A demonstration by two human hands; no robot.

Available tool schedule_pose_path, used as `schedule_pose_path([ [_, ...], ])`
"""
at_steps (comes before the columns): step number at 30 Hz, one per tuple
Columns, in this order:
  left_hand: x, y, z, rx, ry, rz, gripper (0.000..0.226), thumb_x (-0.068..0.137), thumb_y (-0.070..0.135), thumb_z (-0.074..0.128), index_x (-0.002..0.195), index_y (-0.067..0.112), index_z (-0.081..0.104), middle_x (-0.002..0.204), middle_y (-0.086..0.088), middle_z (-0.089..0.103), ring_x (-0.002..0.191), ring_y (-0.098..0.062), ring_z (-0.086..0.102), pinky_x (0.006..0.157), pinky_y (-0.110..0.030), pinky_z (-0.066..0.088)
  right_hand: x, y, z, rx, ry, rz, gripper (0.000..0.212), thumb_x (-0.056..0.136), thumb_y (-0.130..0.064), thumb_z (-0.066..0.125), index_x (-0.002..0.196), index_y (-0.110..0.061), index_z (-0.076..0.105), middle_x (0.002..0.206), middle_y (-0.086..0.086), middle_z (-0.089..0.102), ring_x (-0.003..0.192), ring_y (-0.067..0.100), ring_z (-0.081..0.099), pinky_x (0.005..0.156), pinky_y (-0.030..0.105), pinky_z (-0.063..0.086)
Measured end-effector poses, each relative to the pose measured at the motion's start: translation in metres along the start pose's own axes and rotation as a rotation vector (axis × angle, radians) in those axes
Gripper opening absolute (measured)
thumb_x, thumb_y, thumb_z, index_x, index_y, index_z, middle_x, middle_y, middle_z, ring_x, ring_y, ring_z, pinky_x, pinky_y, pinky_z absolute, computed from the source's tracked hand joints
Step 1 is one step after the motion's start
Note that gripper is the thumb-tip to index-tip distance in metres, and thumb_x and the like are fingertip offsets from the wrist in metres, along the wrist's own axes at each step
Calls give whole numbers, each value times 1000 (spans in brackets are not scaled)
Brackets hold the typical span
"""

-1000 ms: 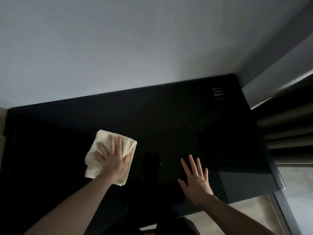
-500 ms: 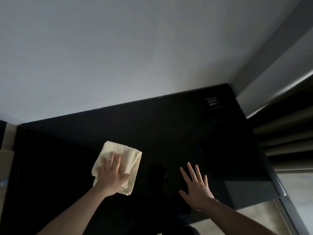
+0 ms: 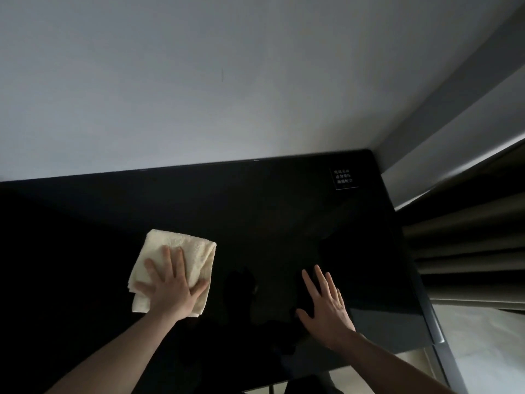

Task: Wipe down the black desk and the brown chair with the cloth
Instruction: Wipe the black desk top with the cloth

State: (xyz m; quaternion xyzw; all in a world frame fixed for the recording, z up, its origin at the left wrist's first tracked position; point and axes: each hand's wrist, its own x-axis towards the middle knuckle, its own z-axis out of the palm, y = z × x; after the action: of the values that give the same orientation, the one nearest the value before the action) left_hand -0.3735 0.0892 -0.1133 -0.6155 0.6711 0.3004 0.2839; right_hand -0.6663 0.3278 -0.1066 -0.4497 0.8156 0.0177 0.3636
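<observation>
**On the black tabletop, cloth under the left hand**

Against a pale wall, the glossy tabletop (image 3: 255, 217) carries a folded cream cloth (image 3: 181, 251), pressed by the flat-fingered left hand (image 3: 170, 291). Right hand (image 3: 326, 308) rests spread open. Small sticker (image 3: 343, 178) unreadable; curtain (image 3: 466, 251) cut off.

Small label (image 3: 343, 177) on counter (image 3: 255, 209) far-right corner: three lines white chars, too small/blurry to read.

Room corner, home or hotel: black desk (image 3: 255, 211), plain wall (image 3: 199, 81), curtain (image 3: 468, 251).
</observation>
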Motion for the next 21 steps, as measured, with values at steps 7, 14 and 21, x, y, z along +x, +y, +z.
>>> schedule_pose_path([
  [7, -12, 83, 25, -147, -74, -86, 113, 84, 93, 14, 132, 24, -63, 141, -2, -69, 143, -55, -43, 112, -85, -12, 20, 101, -45, -59, -3, 13, 94, 100, -51, 53, 165, -44, -14, 169, -10, -34, 158, 27, -29, 129, 53, -3],
  [14, -21, 171, 52, -182, -69, -10, 107, 87, 89, 16, 119, 32, -69, 132, 3, -74, 152, -53, -28, 122, -75, 12, 31, 199, -88, -163, -57, 1, 92, 104, -48, 53, 165, -43, -17, 168, -7, -36, 159, 32, -26, 130, 57, -1],
  [21, -37, 293, 77, -157, -87, 18, 107, 96, 81, 19, 133, 18, -59, 140, -7, -69, 133, -55, -52, 118, -80, -2, 32, 261, -114, -122, -44, 47, 98, 102, -47, 57, 164, -43, -19, 167, -6, -39, 156, 39, -30, 127, 62, -2],
])
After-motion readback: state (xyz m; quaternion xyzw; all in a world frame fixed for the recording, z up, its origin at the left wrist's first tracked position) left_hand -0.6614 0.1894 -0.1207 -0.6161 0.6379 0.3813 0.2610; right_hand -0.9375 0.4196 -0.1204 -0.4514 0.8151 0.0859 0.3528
